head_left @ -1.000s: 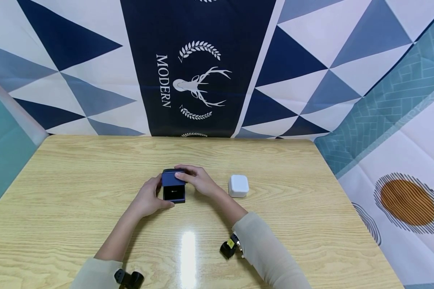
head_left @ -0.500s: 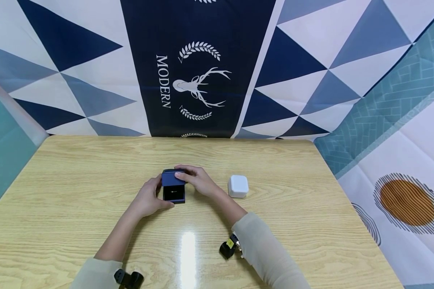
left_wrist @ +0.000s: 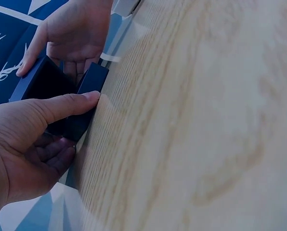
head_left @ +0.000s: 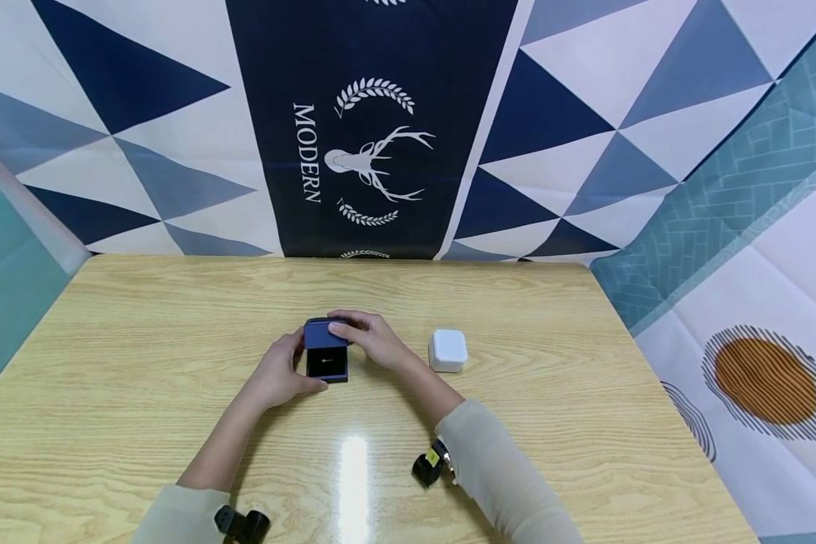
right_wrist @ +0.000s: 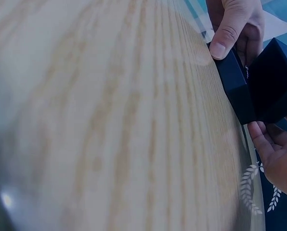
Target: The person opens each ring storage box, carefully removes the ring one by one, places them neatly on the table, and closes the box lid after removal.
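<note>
A dark blue ring box stands on the wooden table with its lid tilted up. Against the black lining, a small shiny piece shows, like a ring. My left hand grips the base from the left, its thumb across the front edge; the left wrist view shows this thumb on the base. From the right, my right hand holds the lid, thumb on its outer face. In the right wrist view, the fingers of that hand reach under the box's hinge side.
A white box with rounded corners stands to the right of my right hand. Patterned cloth hangs behind the table's far edge. Small black cameras sit at both cuffs.
The lid's front edge has risen very slightly, showing a little more of the black lining. Both hands keep their hold in nearly the same place.
</note>
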{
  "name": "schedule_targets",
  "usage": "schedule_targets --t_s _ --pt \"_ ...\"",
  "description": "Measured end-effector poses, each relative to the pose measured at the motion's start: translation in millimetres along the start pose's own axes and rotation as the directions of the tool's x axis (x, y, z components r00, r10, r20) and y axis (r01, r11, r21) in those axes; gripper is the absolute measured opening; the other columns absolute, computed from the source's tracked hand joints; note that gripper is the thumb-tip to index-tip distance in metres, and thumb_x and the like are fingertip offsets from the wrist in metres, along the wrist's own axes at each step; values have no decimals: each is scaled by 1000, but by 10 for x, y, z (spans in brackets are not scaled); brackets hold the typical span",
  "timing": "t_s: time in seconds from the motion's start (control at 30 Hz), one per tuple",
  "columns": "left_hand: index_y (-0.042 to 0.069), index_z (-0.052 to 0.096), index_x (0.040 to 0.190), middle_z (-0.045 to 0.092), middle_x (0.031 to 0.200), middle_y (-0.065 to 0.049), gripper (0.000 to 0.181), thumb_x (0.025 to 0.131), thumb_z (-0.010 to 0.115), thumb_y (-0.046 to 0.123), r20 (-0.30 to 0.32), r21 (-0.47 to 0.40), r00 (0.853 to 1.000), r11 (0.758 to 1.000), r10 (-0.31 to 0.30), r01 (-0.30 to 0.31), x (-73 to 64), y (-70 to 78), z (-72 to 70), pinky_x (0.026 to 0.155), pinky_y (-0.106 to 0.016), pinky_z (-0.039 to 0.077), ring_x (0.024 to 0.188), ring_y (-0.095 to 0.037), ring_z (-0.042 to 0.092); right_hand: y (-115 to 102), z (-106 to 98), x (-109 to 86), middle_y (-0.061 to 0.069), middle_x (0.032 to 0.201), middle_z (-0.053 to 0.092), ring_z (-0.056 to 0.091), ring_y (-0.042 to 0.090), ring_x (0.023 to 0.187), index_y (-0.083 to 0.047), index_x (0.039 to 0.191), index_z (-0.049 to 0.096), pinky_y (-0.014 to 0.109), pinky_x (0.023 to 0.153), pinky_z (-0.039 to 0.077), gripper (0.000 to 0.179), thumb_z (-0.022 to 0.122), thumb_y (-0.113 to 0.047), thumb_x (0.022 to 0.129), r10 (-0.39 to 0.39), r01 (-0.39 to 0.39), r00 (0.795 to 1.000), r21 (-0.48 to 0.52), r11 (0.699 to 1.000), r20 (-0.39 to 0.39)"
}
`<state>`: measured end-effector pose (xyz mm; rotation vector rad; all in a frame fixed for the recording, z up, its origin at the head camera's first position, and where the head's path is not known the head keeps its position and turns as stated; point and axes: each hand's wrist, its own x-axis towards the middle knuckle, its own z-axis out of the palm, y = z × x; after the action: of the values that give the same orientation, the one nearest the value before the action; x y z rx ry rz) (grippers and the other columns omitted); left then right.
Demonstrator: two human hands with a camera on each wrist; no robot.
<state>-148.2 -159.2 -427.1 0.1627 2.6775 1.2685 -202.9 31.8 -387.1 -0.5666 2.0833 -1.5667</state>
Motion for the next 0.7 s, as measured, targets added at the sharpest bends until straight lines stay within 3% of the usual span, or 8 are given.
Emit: schedule_targets --t_s 0.7 --pt "-6 24 145 45 132 -27 98 70 82 20 15 -8 1000 1000 -7 7 -18 22 -6 99 -51 44 121 -42 45 15 -5 15 21 124 58 54 7 94 -1 134 49 27 88 48 43 51 -21 96 1 -1 1000 2 1000 5"
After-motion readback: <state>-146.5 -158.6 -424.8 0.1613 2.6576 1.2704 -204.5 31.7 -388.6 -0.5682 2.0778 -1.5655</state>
